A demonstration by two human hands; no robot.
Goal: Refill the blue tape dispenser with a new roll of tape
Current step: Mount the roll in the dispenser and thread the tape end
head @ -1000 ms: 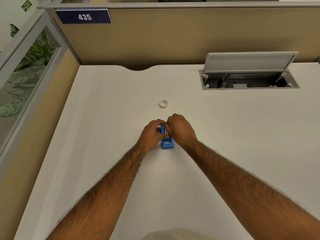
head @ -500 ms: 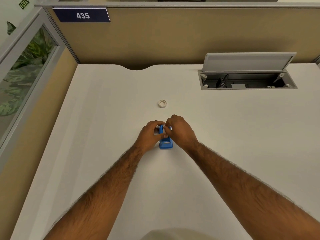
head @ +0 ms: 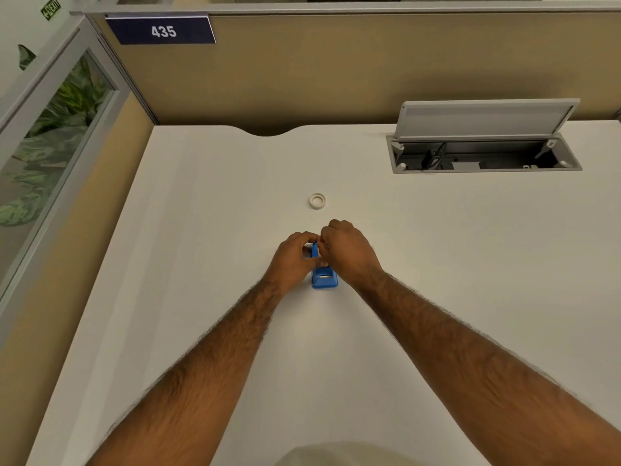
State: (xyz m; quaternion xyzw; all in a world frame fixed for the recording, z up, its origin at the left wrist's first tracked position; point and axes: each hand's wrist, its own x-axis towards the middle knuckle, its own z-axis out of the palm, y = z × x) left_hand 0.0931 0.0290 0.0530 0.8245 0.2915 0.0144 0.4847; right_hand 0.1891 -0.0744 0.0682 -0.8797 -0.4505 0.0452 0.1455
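Note:
A small blue tape dispenser (head: 324,279) stands on the white desk (head: 201,264) at the centre of the view. My left hand (head: 291,260) grips its far end from the left, and my right hand (head: 349,253) grips it from the right, fingertips pinched at the top. A bit of white shows between my fingers; I cannot tell if it is a tape roll. A small white ring (head: 317,200), a tape roll or core, lies flat on the desk just beyond my hands.
An open cable hatch (head: 484,156) with its grey lid raised is set into the desk at the back right. Beige partition walls (head: 302,79) close the back and left. A glass panel (head: 50,146) is at the left.
My hands have stayed on the dispenser with only small finger shifts at its top. The white ring on the desk has not moved.

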